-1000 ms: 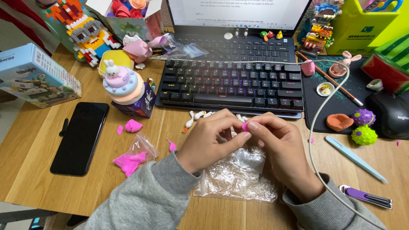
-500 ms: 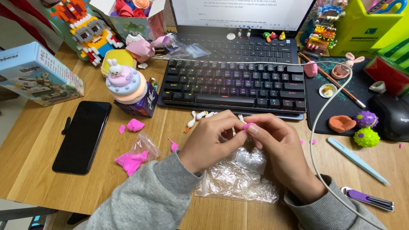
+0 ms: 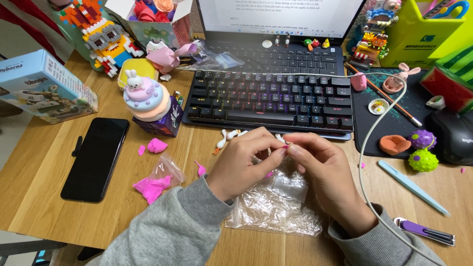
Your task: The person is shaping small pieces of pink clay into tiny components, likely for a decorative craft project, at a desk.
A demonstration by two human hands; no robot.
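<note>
So, hands: left hand (image 3: 241, 160) and right hand (image 3: 320, 165) both closed, fingertips pinching a tiny bit of pink clay (image 3: 285, 146).
Clay spot: held just above the crinkly clear plastic bag (image 3: 273, 204) on the wooden counter (image 3: 39, 162).
Nearby: black mechanical keyboard (image 3: 268, 101) just beyond.
Risk: I'd guess squeezing too hard squashes it, or a slip drops it under the keyboard.

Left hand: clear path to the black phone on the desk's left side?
Probably yes. The left hand is pinching a pink clay bit with the right hand; only bare wooden desk and loose pink clay scraps lie toward the black phone.
</note>
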